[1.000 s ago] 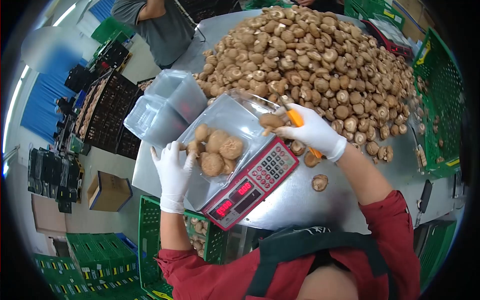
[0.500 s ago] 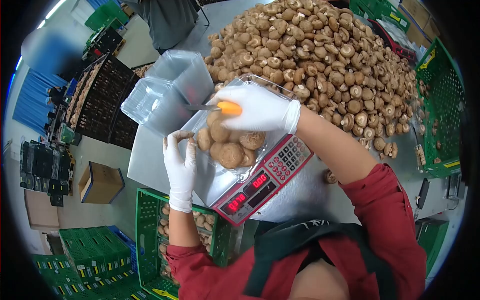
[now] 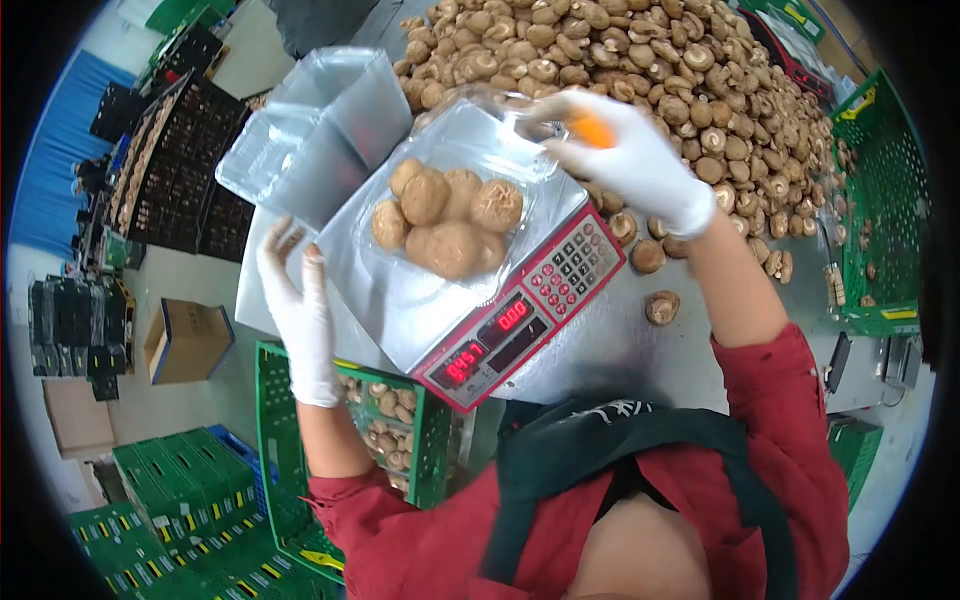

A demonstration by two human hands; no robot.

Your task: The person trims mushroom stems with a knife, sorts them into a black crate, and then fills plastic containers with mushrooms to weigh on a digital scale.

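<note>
A clear plastic tray (image 3: 525, 245) of mushrooms (image 3: 450, 245) lies on the metal pan of a red digital scale (image 3: 520, 330). My gloved right hand (image 3: 625, 160) is closed around an orange-handled knife (image 3: 592, 130), to the right of the tray at the edge of the mushroom pile (image 3: 700, 110). Its blade is blurred. Left of the scale pan, my gloved left hand (image 3: 300, 310) has its fingers apart and holds nothing. Two stacks of empty clear trays (image 3: 310, 150) stand just beyond it.
Below my left arm, a green crate (image 3: 430, 440) holds packed mushrooms. Another green crate (image 3: 885, 220) stands at the right. Black crates (image 3: 170, 180), a cardboard box (image 3: 187, 340) and stacked green crates (image 3: 190, 480) are on the left. Loose mushrooms (image 3: 661, 307) lie near the scale.
My right hand has moved right, away from above the tray, with the knife. My left hand has shifted left, away from the tray. The red display reads differently, and the camera view has shifted.
</note>
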